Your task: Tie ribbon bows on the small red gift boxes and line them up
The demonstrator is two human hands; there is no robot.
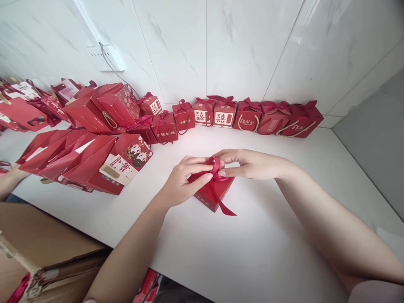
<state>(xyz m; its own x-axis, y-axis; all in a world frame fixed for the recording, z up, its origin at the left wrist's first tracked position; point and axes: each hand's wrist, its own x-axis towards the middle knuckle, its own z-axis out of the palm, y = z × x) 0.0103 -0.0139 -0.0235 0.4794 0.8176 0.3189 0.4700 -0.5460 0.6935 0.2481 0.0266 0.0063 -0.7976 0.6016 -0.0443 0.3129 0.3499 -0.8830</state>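
Hands pinching ribbon, glossy, looped — angular red box beneath, smooth white tabletop

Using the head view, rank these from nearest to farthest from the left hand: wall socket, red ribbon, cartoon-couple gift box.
1. Red ribbon, touching the left hand.
2. Cartoon-couple gift box, to that hand's left.
3. Wall socket, higher and farther left, beyond the box.
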